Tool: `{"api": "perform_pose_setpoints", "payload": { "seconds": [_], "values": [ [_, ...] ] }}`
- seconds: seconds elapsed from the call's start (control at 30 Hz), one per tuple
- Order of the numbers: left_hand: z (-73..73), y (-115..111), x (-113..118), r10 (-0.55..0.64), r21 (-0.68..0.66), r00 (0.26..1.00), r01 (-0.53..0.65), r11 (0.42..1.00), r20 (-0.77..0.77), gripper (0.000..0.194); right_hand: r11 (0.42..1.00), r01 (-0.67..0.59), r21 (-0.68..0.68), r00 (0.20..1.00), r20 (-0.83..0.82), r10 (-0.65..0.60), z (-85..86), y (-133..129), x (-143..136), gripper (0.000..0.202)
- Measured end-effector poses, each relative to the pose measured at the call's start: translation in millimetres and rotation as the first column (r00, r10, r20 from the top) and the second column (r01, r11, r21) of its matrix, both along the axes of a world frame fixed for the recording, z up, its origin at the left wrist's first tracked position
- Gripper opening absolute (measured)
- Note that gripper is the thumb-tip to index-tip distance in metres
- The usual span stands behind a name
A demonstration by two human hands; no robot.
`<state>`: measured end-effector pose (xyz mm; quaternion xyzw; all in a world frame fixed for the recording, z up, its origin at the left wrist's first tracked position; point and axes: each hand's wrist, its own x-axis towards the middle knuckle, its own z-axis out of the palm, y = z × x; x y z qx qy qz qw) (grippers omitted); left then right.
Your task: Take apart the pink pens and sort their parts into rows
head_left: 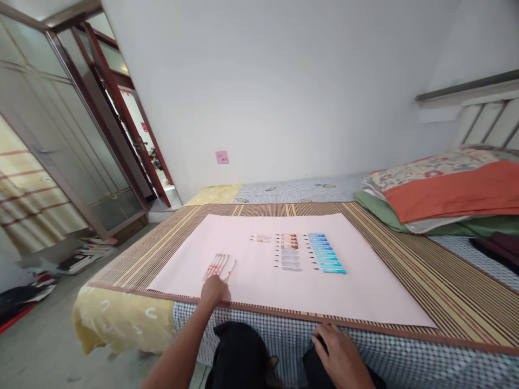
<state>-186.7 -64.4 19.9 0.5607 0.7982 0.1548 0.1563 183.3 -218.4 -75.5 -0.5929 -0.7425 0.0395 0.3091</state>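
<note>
Slim pens (223,266) on the pink sheet (267,292) are being partly covered by the left hand (214,290), its grip being unclear. The right hand (338,348) is being held loosely half-open beside the mat (389,251).

Pink sheet (365,297) seems passable at front right, blue pens (324,253) blocking beyond

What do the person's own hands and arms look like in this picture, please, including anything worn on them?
The left hand and right hand are both bare, without gloves. The left forearm shows no sleeve, watch or bracelet as far as the picture's edge, and no sleeve shows on the right. Any small rings are too fine to make out.
</note>
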Motion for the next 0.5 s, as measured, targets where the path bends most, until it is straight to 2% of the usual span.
{"api": "perform_pose_setpoints", "payload": {
  "seconds": [0.1, 0.17, 0.33, 0.37, 0.43, 0.5],
  "values": [
    [5.2, -7, -2, -0.018, -0.002, 0.987, 0.019, 1.0, 0.157, 0.017, 1.0, -0.005, -0.004, 1.0, 0.003, 0.005, 1.2, 0, 0, 0.017],
    [6.2, -16, 1, -0.043, -0.003, 0.952, 0.046, 0.999, 0.302, 0.029, 1.0, -0.01, -0.002, 1.0, 0.007, 0.01, 1.0, 0, 0, 0.017],
    [1.4, -45, 26, -0.128, 0.073, 0.771, 0.105, 0.992, 0.625, 0.048, 0.999, -0.019, 0.028, 0.999, 0.031, 0.018, -7.9, 1, 2, 0.015],
    [0.6, -50, 32, -0.146, 0.099, 0.701, 0.108, 0.989, 0.698, 0.05, 0.999, -0.023, 0.026, 0.999, 0.03, 0.022, -10.5, 1, 2, 0.015],
    [0.4, -57, 46, -0.169, 0.147, 0.421, 0.085, 0.985, 0.891, 0.051, 0.999, -0.036, 0.009, 0.999, 0.006, 0.036, -14.5, 1, 3, 0.015],
    [2.3, -61, 58, -0.175, 0.17, 0.222, 0.045, 0.984, 0.959, 0.052, 0.997, -0.078, -0.023, 0.995, -0.057, 0.077, -14.2, 0, 1, 0.018]
  ]
}}
